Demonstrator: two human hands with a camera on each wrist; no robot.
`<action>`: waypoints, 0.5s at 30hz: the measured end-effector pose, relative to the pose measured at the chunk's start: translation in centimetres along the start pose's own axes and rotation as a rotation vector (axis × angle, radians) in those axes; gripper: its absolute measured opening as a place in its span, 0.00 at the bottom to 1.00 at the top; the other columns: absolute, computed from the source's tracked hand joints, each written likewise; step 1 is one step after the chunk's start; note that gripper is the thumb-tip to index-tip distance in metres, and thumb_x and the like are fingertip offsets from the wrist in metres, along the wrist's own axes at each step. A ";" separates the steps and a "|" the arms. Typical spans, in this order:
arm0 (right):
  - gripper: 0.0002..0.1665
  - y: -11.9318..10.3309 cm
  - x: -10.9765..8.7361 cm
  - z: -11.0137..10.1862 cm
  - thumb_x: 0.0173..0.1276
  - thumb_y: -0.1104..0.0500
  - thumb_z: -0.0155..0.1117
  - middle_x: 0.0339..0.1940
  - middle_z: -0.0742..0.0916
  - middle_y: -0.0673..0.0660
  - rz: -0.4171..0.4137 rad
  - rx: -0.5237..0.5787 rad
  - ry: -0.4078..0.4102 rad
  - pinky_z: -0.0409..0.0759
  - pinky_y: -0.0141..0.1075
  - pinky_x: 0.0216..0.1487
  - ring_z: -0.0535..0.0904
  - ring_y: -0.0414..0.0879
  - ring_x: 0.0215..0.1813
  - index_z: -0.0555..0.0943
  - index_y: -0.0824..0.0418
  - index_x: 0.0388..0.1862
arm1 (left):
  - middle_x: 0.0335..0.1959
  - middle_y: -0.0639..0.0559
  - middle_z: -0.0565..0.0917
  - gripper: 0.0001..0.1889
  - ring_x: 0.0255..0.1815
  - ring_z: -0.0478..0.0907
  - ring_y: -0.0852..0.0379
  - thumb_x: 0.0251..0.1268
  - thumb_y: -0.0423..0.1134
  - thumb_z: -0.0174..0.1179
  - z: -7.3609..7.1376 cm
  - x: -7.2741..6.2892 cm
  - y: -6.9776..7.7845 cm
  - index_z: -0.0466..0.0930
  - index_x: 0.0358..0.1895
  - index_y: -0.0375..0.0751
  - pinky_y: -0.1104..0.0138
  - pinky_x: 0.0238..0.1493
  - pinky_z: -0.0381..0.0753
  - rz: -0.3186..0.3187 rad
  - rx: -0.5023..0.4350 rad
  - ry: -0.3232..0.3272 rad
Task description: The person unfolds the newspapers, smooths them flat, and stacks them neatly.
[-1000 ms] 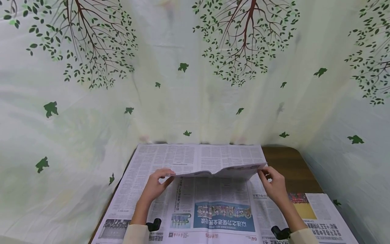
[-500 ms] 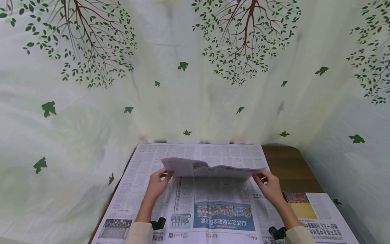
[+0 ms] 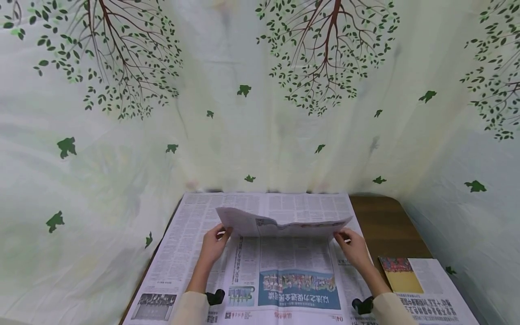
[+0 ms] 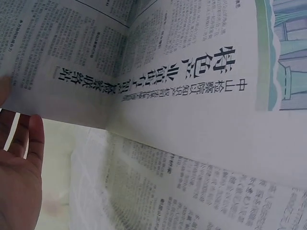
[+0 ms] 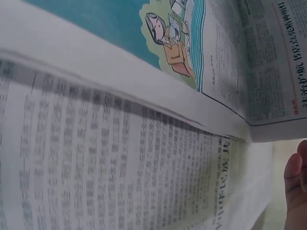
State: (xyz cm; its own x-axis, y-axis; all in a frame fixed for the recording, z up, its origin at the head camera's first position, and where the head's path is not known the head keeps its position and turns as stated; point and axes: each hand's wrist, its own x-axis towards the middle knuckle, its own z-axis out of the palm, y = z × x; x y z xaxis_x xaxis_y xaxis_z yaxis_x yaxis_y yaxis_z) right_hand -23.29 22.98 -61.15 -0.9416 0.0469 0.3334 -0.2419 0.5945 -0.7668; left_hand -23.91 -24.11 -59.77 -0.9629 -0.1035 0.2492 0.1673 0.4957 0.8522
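A folded newspaper [image 3: 300,253] lies in the middle of the table, its upper part raised as a standing flap [image 3: 243,221]. My left hand [image 3: 214,243] pinches the flap's left edge between thumb and fingers. At the opposite edge, my right hand [image 3: 353,248] pinches the paper with thumb and fingertips. In the left wrist view, the crease [image 4: 112,103] between flap and lying part is visible, with the left hand's fingers below the paper edge. The right wrist view shows a cartoon figure [image 5: 170,45] on the lying page and the right fingertips just under the flap's edge.
Larger newspaper sheets [image 3: 195,216] cover most of the table beneath. Another newspaper [image 3: 430,280] with a yellow and red picture lies at the front right. Brown wooden tabletop [image 3: 382,221] shows at the back right. A leaf-patterned curtain [image 3: 276,135] stands behind the table.
The flap was seen nearly edge-on; its left end has risen and more of its face shows. The right hand has moved left and slightly nearer; the left hand has shifted slightly right.
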 end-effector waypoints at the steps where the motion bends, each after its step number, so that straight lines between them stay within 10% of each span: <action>1: 0.04 0.1 0.0 0.2 0.72 0.60 0.69 0.34 0.89 0.53 0.014 0.003 -0.003 0.80 0.30 0.38 0.79 0.29 0.37 0.88 0.59 0.40 | 0.50 0.46 0.89 0.16 0.56 0.84 0.48 0.74 0.46 0.64 0.1 0.0 -0.2 0.86 0.57 0.44 0.54 0.59 0.83 -0.017 0.005 -0.001; 15: 0.12 1.9 -0.4 2.6 0.77 0.59 0.62 0.41 0.91 0.60 0.222 -0.033 -0.090 0.81 0.40 0.43 0.86 0.48 0.41 0.87 0.65 0.48 | 0.50 0.43 0.90 0.13 0.59 0.84 0.42 0.77 0.46 0.60 1.8 -0.3 -2.1 0.87 0.53 0.43 0.46 0.62 0.79 -0.074 0.065 0.009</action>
State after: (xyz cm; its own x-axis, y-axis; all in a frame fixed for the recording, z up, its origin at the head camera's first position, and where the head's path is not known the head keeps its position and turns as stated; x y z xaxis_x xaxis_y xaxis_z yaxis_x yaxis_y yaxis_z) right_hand -23.98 22.05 -64.16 -0.9882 0.1092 0.1072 -0.0197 0.6038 -0.7969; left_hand -24.34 -23.54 -62.43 -0.9702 -0.1496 0.1908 0.0811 0.5416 0.8367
